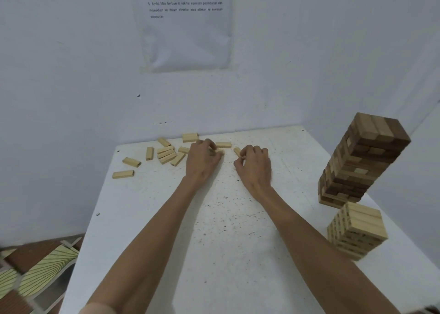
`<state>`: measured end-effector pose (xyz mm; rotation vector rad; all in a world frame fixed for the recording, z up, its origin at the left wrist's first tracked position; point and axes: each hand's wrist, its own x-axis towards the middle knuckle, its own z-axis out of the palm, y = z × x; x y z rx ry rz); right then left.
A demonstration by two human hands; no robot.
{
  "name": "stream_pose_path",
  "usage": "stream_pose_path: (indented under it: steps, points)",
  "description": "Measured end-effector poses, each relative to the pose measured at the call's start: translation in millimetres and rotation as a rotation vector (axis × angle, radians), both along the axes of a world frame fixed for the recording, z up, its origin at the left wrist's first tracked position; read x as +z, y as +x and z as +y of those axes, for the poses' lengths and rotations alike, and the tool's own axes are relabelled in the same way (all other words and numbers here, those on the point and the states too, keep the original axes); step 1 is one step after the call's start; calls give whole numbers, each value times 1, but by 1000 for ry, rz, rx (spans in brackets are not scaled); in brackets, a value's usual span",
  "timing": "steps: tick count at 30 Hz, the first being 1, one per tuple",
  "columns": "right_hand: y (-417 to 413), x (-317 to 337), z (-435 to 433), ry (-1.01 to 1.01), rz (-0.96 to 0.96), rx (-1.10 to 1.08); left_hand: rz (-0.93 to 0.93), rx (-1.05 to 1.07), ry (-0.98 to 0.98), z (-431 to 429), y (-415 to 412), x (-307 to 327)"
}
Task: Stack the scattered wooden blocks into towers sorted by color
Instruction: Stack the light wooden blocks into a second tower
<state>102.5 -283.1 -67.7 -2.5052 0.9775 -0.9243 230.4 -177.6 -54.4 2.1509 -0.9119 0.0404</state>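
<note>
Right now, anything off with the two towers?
Yes. The dark tower on the right of the table has pale blocks mixed into its layers, so it isn't colour-pure. It also seems to lean, though the wide lens may cause that. The light tower looks uniform.

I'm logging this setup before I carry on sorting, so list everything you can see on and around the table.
loose blocks: about a dozen, pale wood, lying flat at the table's far left and far centre
left-hand block: one, pale, far centre
right-hand block: one, pale, far centre
brown tower: one, mixed dark and light brown, tall, far right
pale tower: one, pale wood, shorter, right edge, nearer than the brown tower
table: one, white, speckled
printed sheet: one, white, on the wall behind
striped panels: several, pale green and brown, lower left
left hand: grips the left-hand block
right hand: pinches the right-hand block
</note>
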Motion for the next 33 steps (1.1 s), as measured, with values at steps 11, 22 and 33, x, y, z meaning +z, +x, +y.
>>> stream_pose_path:
  steps: [11,22,33]
  points:
    - [-21,0,12,30,-18,-38,-64,246,147,-26,-26,4]
    - [-58,1,26,79,-52,21,73,-60,-90,19,-57,1]
    - [-151,4,76,154,-74,177,0,-341,-135,108,-139,1]
